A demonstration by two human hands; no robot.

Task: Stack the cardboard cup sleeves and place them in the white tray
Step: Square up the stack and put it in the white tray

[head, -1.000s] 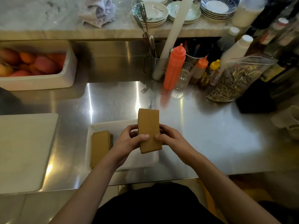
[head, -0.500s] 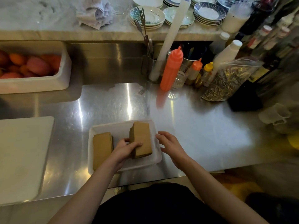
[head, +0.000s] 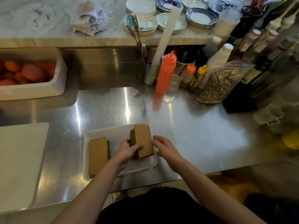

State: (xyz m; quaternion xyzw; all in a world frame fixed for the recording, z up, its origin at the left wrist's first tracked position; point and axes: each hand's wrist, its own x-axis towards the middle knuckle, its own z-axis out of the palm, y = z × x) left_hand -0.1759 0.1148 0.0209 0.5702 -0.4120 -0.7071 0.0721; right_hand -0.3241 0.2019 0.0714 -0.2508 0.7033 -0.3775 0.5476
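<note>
A stack of cardboard cup sleeves (head: 143, 140) is held in the right half of the white tray (head: 113, 132), its lower edge resting on or just above the tray floor and its top tilted away. The left hand (head: 128, 150) is closed around the stack's left side, with the thumb laid across its front face. The right hand (head: 163, 147) is placed against the stack's right edge, fingers loosely curled; whether it grips or only steadies cannot be told. A 2nd stack of sleeves (head: 97, 155) is laid flat in the left half of the tray, apart from the held one.

The tray is set near the front edge of the steel tabletop (head: 194, 126). A white cutting board (head: 21, 159) lies well to the left. A white bin of orange fruit (head: 32, 75) is seen at the back left. Behind the tray, well apart from it, an orange squeeze bottle (head: 165, 73), a glass (head: 174, 80), smaller bottles and a clear bag of seeds (head: 221, 83) are grouped. Stacked saucers (head: 142, 23) and a crumpled cloth (head: 89, 18) are kept on the marble shelf above. The space between the tray and these items is bare steel.
</note>
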